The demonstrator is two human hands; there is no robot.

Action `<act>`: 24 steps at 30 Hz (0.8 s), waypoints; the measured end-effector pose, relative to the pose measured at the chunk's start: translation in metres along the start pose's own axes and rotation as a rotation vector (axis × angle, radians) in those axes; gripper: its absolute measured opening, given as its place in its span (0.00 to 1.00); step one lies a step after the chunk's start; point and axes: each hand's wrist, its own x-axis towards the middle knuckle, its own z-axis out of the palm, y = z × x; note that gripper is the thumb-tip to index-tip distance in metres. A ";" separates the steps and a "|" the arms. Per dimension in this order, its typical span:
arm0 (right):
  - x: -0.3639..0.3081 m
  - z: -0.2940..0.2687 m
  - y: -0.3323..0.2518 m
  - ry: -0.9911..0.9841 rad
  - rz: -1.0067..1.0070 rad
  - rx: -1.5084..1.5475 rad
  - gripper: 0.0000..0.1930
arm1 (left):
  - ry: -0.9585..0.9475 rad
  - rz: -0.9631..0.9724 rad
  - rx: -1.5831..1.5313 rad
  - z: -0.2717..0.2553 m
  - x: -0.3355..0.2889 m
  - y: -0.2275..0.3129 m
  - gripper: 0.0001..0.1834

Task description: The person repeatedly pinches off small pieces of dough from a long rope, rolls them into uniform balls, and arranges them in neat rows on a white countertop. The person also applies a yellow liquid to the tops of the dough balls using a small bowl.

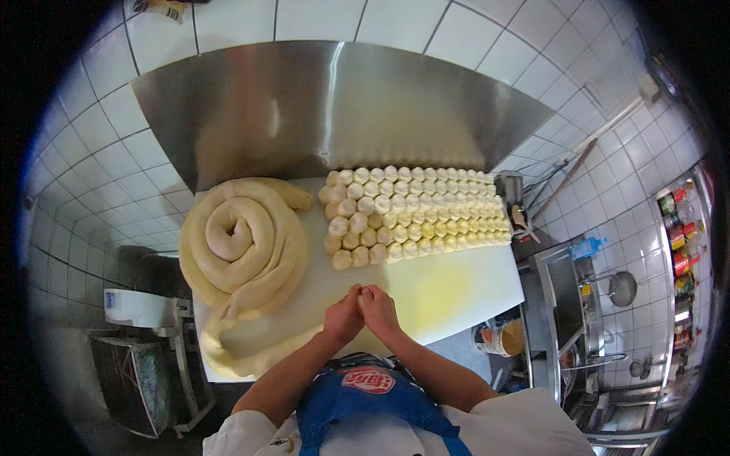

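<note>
My left hand [344, 315] and my right hand [379, 309] are pressed together over the near middle of the white board [357, 304]. Both are closed around what looks like a small piece of dough, mostly hidden by the fingers. A thick dough rope [262, 361] runs along the board's near edge to beside my left wrist. It leads from a large coil of pale dough [243, 243] on the left. Beyond my hands, at the back right, small round dough balls [414, 216] stand in close rows; several look yellowish and shiny.
A steel splash panel [334, 106] rises behind the board against white tiles. To the right are a bucket [502, 337], a steel sink stand [559, 304], a hanging strainer [622, 289] and a shelf of bottles [684, 262]. A white container [138, 307] stands at the left.
</note>
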 end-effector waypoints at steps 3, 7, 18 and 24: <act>0.010 -0.054 -0.020 0.150 -0.018 -0.129 0.17 | -0.047 0.008 0.086 0.014 0.027 0.045 0.19; 0.016 -0.115 -0.072 0.188 0.134 -0.134 0.17 | -0.127 0.023 0.189 0.046 0.072 0.078 0.12; 0.163 -0.062 0.007 0.113 0.215 0.425 0.29 | -0.242 -0.179 0.172 0.090 0.114 0.020 0.14; 0.208 -0.010 0.009 0.194 -0.040 -0.064 0.26 | -0.298 -0.215 0.095 0.077 0.127 0.015 0.12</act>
